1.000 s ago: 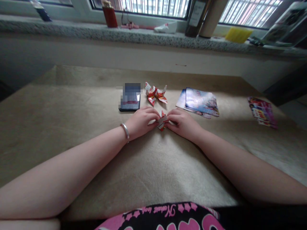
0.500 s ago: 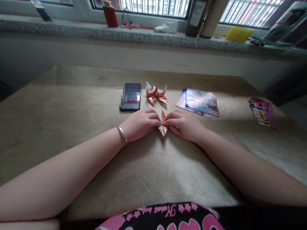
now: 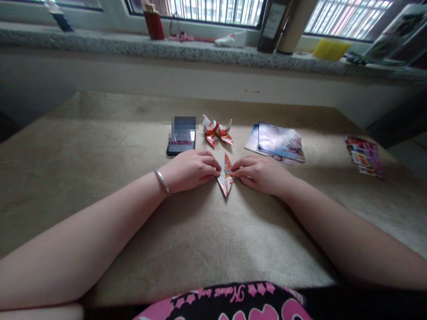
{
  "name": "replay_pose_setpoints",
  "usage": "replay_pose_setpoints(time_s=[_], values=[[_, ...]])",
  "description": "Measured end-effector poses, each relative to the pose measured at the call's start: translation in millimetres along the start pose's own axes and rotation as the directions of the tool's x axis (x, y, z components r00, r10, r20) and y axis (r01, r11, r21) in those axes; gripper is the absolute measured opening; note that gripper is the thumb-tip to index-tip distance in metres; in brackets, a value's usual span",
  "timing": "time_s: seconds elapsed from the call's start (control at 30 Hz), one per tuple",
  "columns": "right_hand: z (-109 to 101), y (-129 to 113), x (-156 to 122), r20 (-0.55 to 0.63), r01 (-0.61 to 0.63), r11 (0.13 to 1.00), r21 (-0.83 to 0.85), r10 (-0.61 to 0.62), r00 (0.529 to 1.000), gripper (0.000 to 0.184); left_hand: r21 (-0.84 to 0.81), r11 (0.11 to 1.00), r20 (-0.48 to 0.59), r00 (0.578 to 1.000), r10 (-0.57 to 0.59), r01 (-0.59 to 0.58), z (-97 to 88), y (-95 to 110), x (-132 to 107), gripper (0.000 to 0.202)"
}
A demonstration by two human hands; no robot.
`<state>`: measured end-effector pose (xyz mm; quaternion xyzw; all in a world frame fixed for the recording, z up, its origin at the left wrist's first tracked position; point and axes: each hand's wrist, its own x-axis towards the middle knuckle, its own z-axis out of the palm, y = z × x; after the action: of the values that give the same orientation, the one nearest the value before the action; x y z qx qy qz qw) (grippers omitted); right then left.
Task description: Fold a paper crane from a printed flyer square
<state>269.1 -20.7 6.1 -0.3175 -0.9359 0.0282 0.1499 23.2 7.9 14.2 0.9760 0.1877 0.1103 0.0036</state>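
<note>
Left hand (image 3: 192, 170) has shifted outward, pinching folded paper (image 3: 224, 183).

A homelike room, by its cluttered speckled windowsill (image 3: 100, 43), barred window (image 3: 216, 11) and table (image 3: 207, 240).

L hand (image 3: 195, 171) + R hand (image 3: 265, 174) holding folded paper (image 3: 226, 186)
Phone (image 3: 183, 145) back-L of folded paper, origami pcs (image 3: 211, 132) behind, glossy sheets (image 3: 282, 141) back-R.

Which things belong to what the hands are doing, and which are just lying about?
In the job:
folded paper, held by left hand and right hand
perhaps the red folded shapes

Just lying about:
phone
picture sheets
colourful cards
</note>
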Motion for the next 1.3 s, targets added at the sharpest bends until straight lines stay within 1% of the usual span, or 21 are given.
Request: replay_pose_setpoints(time_s=[0.27, 0.43, 0.5, 0.57, 0.7, 0.77, 0.87, 0.93, 1.03, 1.17, 1.3], values=[[1, 6, -4, -0.025, 0.047, 0.997, 0.065, -0.045, 0.999, 0.026, -0.055, 0.998, -0.013, 1.0, 0.01, -0.011, 1.7, -6, -6, 0.024], [3, 7, -5, -0.056, 0.026, 0.991, 0.135, -0.019, 0.998, 0.025, -0.112, 0.992, -0.039, 0.998, -0.058, 0.054, 7.5, -3, -8, 0.019], [5, 7, -5, -0.083, 0.01, 0.988, 0.153, 0.003, 0.997, 0.024, -0.125, 0.991, -0.056, 0.996, -0.064, 0.057, 9.3, -2, -8, 0.018], [6, 5, -5, -0.103, -0.022, 0.993, 0.115, 0.034, 0.994, 0.023, -0.119, 0.992, -0.065, 0.997, -0.045, 0.037, 9.2, 0, -8, 0.017], [6, -1, -3, -0.112, -0.118, 0.993, -0.013, 0.116, 0.987, 0.026, -0.051, 0.998, -0.041, 0.999, 0.027, -0.029, 4.7, 6, -5, 0.019], [5, -6, -2, -0.122, -0.166, 0.986, -0.022, 0.162, 0.979, 0.027, -0.037, 0.998, -0.034, 0.998, 0.05, -0.052, 3.2, 9, -3, 0.026], [4, -10, -1, -0.109, -0.176, 0.984, -0.004, 0.174, 0.979, 0.025, -0.028, 0.998, -0.019, 0.999, 0.05, -0.051, 4.5, 13, -3, 0.035], [4, -11, -1, -0.095, -0.167, 0.986, 0.013, 0.167, 0.981, 0.026, -0.03, 0.999, -0.021, 0.999, 0.029, -0.03, 6.9, 12, -4, 0.034], [3, -11, -1, -0.079, -0.166, 0.986, 0.03, 0.168, 0.983, 0.032, -0.033, 0.999, -0.03, 1.0, -0.003, 0.002, 10.0, 10, -6, 0.032], [3, -11, -1, -0.054, -0.161, 0.986, 0.035, 0.163, 0.985, 0.038, -0.031, 0.999, -0.04, 0.999, 0.005, -0.006, 10.4, 9, -6, 0.032], [5, -12, -1, -0.025, -0.143, 0.989, 0.04, 0.144, 0.989, 0.044, -0.022, 0.998, -0.04, 0.997, -0.061, 0.061, 8.3, 9, -6, 0.032]])
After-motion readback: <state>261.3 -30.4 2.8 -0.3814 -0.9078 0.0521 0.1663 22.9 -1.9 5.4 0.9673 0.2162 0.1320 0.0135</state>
